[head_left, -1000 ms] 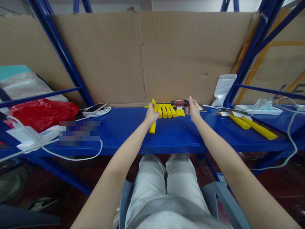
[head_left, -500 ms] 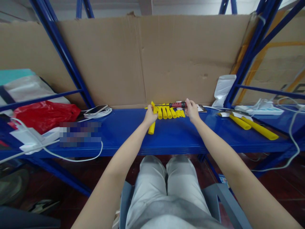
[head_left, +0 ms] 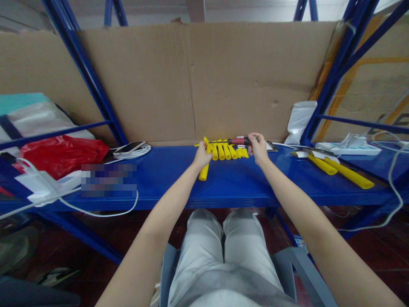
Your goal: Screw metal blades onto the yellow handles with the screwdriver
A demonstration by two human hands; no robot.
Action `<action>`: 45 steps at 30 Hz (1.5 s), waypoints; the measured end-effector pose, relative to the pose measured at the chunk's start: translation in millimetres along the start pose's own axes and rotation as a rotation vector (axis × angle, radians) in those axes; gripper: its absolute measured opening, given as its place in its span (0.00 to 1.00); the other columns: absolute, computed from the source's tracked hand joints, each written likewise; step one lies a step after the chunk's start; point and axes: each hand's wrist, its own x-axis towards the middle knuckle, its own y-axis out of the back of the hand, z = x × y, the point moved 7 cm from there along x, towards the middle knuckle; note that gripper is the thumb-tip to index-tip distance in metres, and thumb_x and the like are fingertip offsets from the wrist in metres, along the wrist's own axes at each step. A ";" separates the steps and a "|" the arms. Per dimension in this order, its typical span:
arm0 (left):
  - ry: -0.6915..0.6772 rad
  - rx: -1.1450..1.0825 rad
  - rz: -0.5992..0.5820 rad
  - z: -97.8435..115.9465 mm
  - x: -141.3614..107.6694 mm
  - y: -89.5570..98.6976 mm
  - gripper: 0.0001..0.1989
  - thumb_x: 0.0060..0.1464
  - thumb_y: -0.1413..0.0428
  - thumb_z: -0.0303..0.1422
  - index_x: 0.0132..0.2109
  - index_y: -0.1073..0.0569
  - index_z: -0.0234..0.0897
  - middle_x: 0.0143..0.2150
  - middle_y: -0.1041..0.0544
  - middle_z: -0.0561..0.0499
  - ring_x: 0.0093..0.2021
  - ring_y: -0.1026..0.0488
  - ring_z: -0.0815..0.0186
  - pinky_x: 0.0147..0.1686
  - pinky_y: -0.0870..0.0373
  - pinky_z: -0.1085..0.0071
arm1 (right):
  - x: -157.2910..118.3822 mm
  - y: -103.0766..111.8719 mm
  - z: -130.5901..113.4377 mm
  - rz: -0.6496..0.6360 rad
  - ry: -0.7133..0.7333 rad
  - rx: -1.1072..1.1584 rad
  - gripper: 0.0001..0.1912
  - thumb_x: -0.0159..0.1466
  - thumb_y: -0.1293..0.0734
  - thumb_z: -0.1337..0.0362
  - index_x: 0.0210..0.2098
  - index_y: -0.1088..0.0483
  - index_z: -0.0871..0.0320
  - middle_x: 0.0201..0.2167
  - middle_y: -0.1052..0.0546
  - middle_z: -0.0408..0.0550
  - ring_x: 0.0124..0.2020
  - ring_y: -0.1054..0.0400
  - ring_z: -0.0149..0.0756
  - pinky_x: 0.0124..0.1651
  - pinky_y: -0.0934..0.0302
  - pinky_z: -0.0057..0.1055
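Observation:
My left hand (head_left: 203, 155) is closed around a yellow tube-shaped handle (head_left: 203, 172), which stands tilted over the blue shelf top. In my right hand (head_left: 258, 149) is a screwdriver (head_left: 238, 141) with a red and black grip, my fingers pinching its back end. Its thin shaft points left, and the tip meets or nearly meets the upper part of the yellow handle; the exact contact is too small to make out. Behind and between the hands lies a row of several yellow handles (head_left: 221, 152), with smaller yellow pieces (head_left: 243, 152) at its right end.
Two longer yellow-handled tools (head_left: 348, 172) lie to the right, near a white power strip (head_left: 347, 148). A phone (head_left: 129, 147) with a coiled white cable and a red plastic bag (head_left: 64, 155) are on the left. A cardboard sheet (head_left: 191, 81) closes off the back.
The fingers of my right hand have shifted slightly at the screwdriver's end. My left hand and the yellow handle stay nearly in place.

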 end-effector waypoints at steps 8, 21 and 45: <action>-0.010 -0.022 0.005 0.1 0.0 -1.6 0.23 0.37 0.46 0.17 0.42 0.41 0.41 0.42 0.25 0.49 0.43 0.23 0.60 0.46 0.26 0.60 | -4.9 1.3 -5.4 0.031 0.013 -0.068 0.28 0.53 0.33 0.35 0.34 0.39 0.53 0.14 0.40 0.32 0.12 0.46 0.26 0.14 0.57 0.25; -0.024 -0.014 -0.011 3.0 -2.0 -2.4 0.22 0.38 0.47 0.18 0.41 0.41 0.40 0.45 0.26 0.47 0.47 0.24 0.59 0.50 0.28 0.57 | -6.7 -0.4 -4.6 0.014 -0.055 0.009 0.28 0.51 0.30 0.36 0.28 0.41 0.52 0.10 0.45 0.31 0.09 0.51 0.25 0.12 0.58 0.24; 0.002 0.006 -0.007 1.6 -0.8 -1.3 0.24 0.37 0.46 0.18 0.43 0.41 0.40 0.45 0.25 0.47 0.45 0.24 0.59 0.48 0.27 0.59 | -5.1 2.0 -2.4 0.019 -0.079 -0.017 0.25 0.52 0.30 0.40 0.27 0.40 0.53 0.10 0.45 0.32 0.10 0.51 0.26 0.12 0.58 0.25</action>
